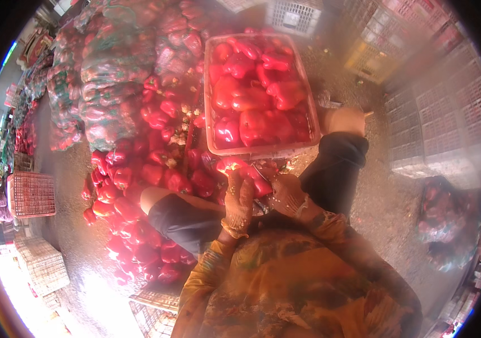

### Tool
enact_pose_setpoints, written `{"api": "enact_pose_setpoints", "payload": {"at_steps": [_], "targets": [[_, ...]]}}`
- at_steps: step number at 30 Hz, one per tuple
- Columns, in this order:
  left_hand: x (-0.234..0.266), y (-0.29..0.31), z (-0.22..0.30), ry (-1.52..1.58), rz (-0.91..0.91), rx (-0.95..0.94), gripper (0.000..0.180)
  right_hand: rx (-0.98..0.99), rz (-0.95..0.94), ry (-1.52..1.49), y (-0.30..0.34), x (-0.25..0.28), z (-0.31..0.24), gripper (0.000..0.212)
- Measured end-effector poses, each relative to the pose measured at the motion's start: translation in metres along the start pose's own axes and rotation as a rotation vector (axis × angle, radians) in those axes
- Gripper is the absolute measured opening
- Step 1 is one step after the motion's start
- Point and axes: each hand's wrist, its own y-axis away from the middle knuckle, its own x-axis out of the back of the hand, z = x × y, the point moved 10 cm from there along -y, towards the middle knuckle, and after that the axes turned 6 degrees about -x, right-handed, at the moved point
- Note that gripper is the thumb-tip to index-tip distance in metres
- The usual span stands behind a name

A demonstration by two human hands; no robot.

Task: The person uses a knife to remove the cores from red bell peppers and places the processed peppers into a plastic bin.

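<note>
Left hand (237, 206), gloved, has its fingers clamped on a red pepper (261, 186) at the frame's centre; the gloved right hand (288, 194) is at the pepper's right, its fingers' grip impossible to tell. Loose peppers (130, 209) spread left of centre, a pepper-filled crate (263, 150) stands upper centre, and mesh sacks (111, 93) fill the upper left.

The rough-surfaced floor (389, 211) supports stacked pale lattice crates (440, 121) along the right side, a yellow crate (371, 61) at the upper right, and a red crate (32, 194) near a pale crate (41, 265) at the left, while bright light (97, 307) overexposes the lower-left area.
</note>
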Motion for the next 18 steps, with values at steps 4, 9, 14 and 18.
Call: {"api": "enact_pose_setpoints", "payload": {"at_steps": [4, 9, 14, 18], "targets": [[-0.002, 0.002, -0.003, -0.015, -0.106, 0.074, 0.042, -0.069, -0.052, -0.084, -0.002, -0.002, 0.001, 0.051], [-0.007, -0.004, -0.010, -0.079, -0.176, 0.031, 0.034, -0.177, -0.013, -0.292, -0.002, -0.005, 0.019, 0.041], [-0.023, 0.003, 0.009, -0.374, -0.403, -0.336, 0.043, -0.404, -0.218, -0.525, 0.008, -0.028, 0.039, 0.029], [0.002, 0.000, -0.001, -0.158, -0.190, -0.289, 0.028, -0.303, -0.117, -0.561, -0.004, -0.024, 0.035, 0.028]]}}
